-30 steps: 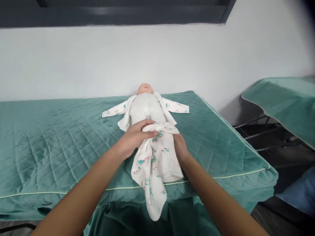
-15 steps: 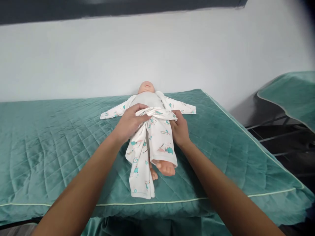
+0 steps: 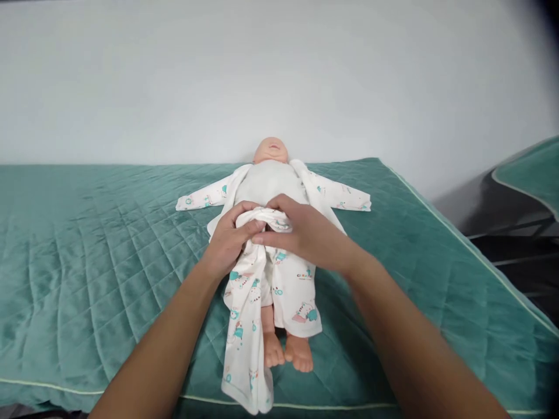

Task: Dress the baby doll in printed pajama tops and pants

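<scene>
A baby doll (image 3: pixel 271 150) lies on its back, head toward the wall, in a white patterned jacket (image 3: pixel 209 194) spread open at the front over a plain pale body. Across its hips are white patterned baby pants (image 3: pixel 301 297), bunched at the waistband. One pant leg covers the doll's leg on the right down to the ankle; the other hangs loose beside the bare foot. My left hand (image 3: pixel 229 238) pinches the bunched waistband on its left side. My right hand (image 3: pixel 301 233) grips the same waistband near its middle, thumb below and fingers above.
A green quilted cover (image 3: pixel 131 256) with pale piping lies under the doll. Behind it rises a white wall (image 3: pixel 174 81). At the far right, another green cloth (image 3: pixel 533 174) hangs over a dark metal frame.
My right hand has moved from the right end of the waistband to its middle, close to my left hand. Both doll feet now show more fully. The view has shifted downward.
</scene>
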Available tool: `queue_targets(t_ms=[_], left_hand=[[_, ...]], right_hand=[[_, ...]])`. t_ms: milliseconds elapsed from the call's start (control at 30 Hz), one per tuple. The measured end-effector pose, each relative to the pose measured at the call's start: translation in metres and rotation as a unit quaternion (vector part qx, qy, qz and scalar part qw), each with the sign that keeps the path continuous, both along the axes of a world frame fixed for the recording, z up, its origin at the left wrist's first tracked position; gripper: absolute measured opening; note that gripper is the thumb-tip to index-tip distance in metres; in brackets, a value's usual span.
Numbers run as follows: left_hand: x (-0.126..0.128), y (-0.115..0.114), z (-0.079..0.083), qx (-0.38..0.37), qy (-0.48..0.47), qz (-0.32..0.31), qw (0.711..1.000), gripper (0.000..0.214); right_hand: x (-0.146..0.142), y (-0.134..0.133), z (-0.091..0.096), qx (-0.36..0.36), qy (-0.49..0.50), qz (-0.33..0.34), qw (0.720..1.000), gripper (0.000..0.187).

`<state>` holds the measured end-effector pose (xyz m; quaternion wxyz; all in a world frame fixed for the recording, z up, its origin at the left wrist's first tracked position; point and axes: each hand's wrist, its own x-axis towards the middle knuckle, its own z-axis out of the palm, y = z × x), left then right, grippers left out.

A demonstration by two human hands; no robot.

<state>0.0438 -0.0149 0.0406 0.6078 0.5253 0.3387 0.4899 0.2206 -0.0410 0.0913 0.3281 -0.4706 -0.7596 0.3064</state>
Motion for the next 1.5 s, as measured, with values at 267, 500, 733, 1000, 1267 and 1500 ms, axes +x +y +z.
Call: queue_targets(t_ms=[267, 500, 733, 1000, 1267, 1500], left_hand=[[-0.016, 0.003, -0.008, -0.015, 0.019, -0.095, 0.995, 0.041], [-0.012, -0.004, -0.006, -0.05, -0.006, -0.11, 0.993, 0.034], [-0.003, -0.005, -0.008, -0.049, -0.015, 0.019, 0.998, 0.036], [-0.004, -0.005, -0.003, 0.0, 0.08, 0.074, 0.994, 0.041], [-0.009, -0.003, -0.006, -0.034, 0.041, -0.022, 0.998, 0.045], [-0.02, 0.0, -0.007, -0.041, 0.053, -0.165, 0.984, 0.042]], right_hand=[[0.002, 0.016, -0.01, -0.159, 0.152, 0.045, 0.974, 0.026], [0.007, 0.012, -0.018, -0.251, 0.324, 0.074, 0.909, 0.025], [0.001, 0.011, -0.014, -0.175, 0.163, 0.058, 0.969, 0.016], [-0.005, 0.01, -0.02, -0.182, 0.194, 0.03, 0.964, 0.024], [0.0, 0.014, -0.026, -0.246, 0.383, -0.009, 0.89, 0.012], [0.0, 0.013, -0.027, -0.255, 0.412, 0.005, 0.875, 0.014]])
